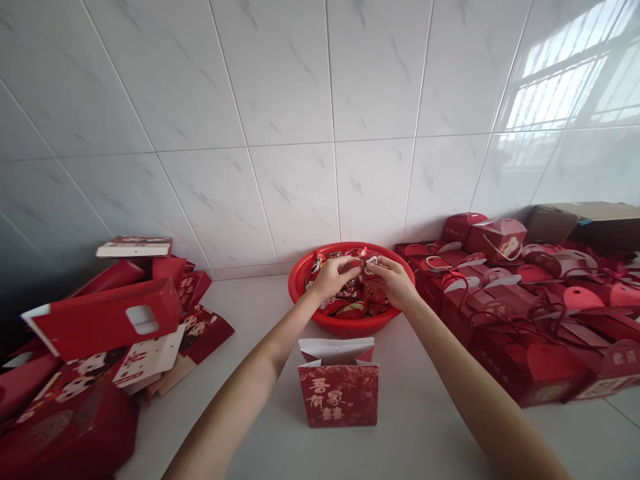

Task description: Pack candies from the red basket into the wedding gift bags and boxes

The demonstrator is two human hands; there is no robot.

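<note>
Wrapped candies [350, 308] fill a round red basket [353, 325] against the tiled wall. Over its middle, my left hand [336, 276] is closed, thumb and fingers pinched at something too small to make out. Close beside it on the right, my right hand [393, 280] pinches a small dark wrapped candy [371, 265] with white markings. Between my forearms, in front of the basket, a dark red paper bag [339, 397] with pale characters stands upright, its top open.
A loose pile of red boxes and flat cartons [115, 320] lies at the left. Many closed red gift boxes [525, 353] with cord handles stand in rows at the right. Behind them is a brown cardboard box [555, 223].
</note>
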